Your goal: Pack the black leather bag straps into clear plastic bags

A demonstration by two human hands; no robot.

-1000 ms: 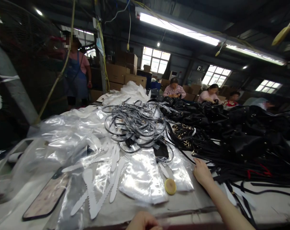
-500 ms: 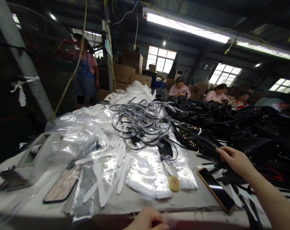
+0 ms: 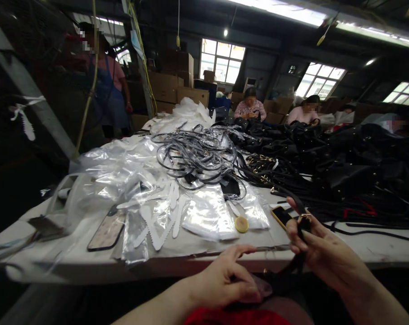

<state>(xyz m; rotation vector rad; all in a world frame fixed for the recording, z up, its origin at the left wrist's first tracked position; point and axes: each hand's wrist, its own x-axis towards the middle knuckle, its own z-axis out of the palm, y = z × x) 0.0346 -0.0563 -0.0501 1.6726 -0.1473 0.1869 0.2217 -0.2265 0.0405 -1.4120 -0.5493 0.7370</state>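
Observation:
My right hand (image 3: pixel 312 241) is closed on a black strap (image 3: pixel 297 205) with a gold buckle, just in front of the table's edge. The strap hangs down from it toward my left hand. Low in the middle, my left hand (image 3: pixel 229 277) pinches a piece of clear plastic (image 3: pixel 263 285), its index finger stretched out. Part of the strap passes beside that plastic; whether the left fingers touch it, I cannot tell. Behind my right hand lies a phone in a yellowish case (image 3: pixel 280 217), partly covered by the hand.
Clear plastic bags (image 3: pixel 211 216), coiled black straps in plastic (image 3: pixel 197 155), white toothed strips (image 3: pixel 157 230), a patterned phone (image 3: pixel 106 229) and a yellow roll (image 3: pixel 241 224) lie on the table (image 3: pixel 177 257). Black bags (image 3: pixel 353 176) are heaped right. Several people sit or stand beyond.
My right hand has come from the black strap pile back toward me with a buckled strap. My left hand has risen further into view. The camera view has tilted downward.

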